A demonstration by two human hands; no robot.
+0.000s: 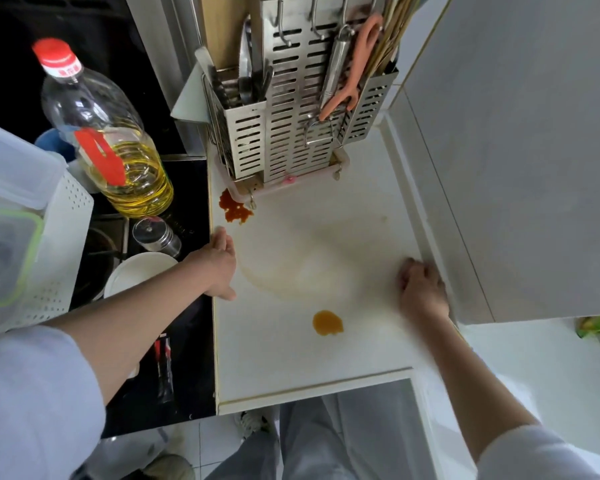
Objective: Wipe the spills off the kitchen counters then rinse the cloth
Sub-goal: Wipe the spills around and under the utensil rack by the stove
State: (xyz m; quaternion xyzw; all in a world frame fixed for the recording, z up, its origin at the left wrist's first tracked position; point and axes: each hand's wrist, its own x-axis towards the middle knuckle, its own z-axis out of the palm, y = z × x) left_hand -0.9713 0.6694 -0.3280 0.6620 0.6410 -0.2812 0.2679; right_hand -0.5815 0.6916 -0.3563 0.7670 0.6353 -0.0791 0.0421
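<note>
The white counter (361,209) carries a red-brown spill (234,207) at the foot of the utensil rack. An orange-yellow spill (327,322) lies nearer the front edge, and a faint wet smear ring (291,282) sits between them. My left hand (219,265) rests with straight fingers on the counter's left edge, just below the red-brown spill. My right hand (421,289) lies knuckles-up at the counter's right side by the wall, fingers curled. No cloth shows clearly; anything under that hand is white, blurred and hidden.
A steel utensil rack (291,133) with knives and scissors stands at the back of the counter. Left of it on the black stove are an oil bottle (108,140), a glass shaker (156,237), a white bowl (136,275) and a white basket (49,254). A wall panel (516,168) bounds the right.
</note>
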